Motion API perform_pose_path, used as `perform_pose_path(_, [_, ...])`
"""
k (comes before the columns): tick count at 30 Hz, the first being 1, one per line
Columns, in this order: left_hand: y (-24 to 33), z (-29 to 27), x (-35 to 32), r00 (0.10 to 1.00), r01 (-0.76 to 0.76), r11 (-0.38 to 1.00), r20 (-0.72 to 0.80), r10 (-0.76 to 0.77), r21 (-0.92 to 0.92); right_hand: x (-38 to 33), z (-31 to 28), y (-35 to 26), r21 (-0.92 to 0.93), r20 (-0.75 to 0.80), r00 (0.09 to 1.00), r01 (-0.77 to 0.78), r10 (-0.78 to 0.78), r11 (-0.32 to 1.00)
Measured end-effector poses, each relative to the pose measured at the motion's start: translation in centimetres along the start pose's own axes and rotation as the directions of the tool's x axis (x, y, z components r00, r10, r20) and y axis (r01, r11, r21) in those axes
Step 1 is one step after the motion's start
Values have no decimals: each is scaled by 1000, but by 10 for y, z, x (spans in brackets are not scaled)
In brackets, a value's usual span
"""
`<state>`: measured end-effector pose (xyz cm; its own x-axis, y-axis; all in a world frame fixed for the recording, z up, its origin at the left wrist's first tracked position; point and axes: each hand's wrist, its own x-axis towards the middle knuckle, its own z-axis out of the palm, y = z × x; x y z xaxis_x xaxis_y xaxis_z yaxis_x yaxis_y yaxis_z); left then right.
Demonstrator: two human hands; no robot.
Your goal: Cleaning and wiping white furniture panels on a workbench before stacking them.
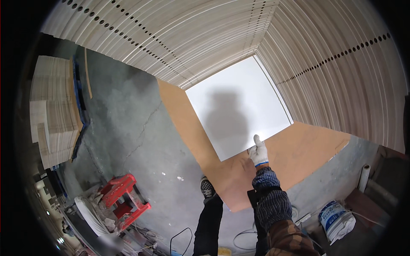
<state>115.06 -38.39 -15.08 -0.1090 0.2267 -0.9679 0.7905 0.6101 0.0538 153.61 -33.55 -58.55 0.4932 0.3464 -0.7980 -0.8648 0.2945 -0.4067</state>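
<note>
My right hand point(258, 153), in a white knitted glove with a blue cuff edge, is at the near edge of a white square panel point(265, 102). Its thumb lies over the panel's edge and the other fingers curl beneath, so it is closed on that edge. The panel rests among tall stacks of boards, above an orange-brown sheet point(307, 147) spread on the floor. A dark shadow falls across the panel's middle. A striped cuff and a patterned sleeve cover my right forearm. My left hand does not show.
Board stacks with rows of holes point(337, 59) rise behind and right of the panel. More boards point(53, 111) stand at far left. A red plastic stool point(117, 192), cables and a blue-and-white bucket point(333, 215) are nearby. My shoe point(207, 187) is beside the sheet.
</note>
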Motion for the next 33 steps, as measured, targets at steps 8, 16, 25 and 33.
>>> perform_pose_path(8, [7, 1, -2, 994, -97, 990, -46, 102, 105, 3, 41, 2, 57, -93, 996, 9, -4, 998])
perform_pose_path(16, [-21, 14, 10, 987, -128, 972, -67, 143, 196, 35, 5, -73, -988, -118, 993, -119, -19, -102])
perform_pose_path(25, [-53, 22, 2, 927, -372, 913, 11, 376, 169, -21, 72, -45, -756, 408, 897, 438, 172, -486])
perform_pose_path(33, [-63, 19, 5, 972, -184, 965, 110, 207, -188, -240, -4, -17, -782, 348, 752, 562, 560, -270])
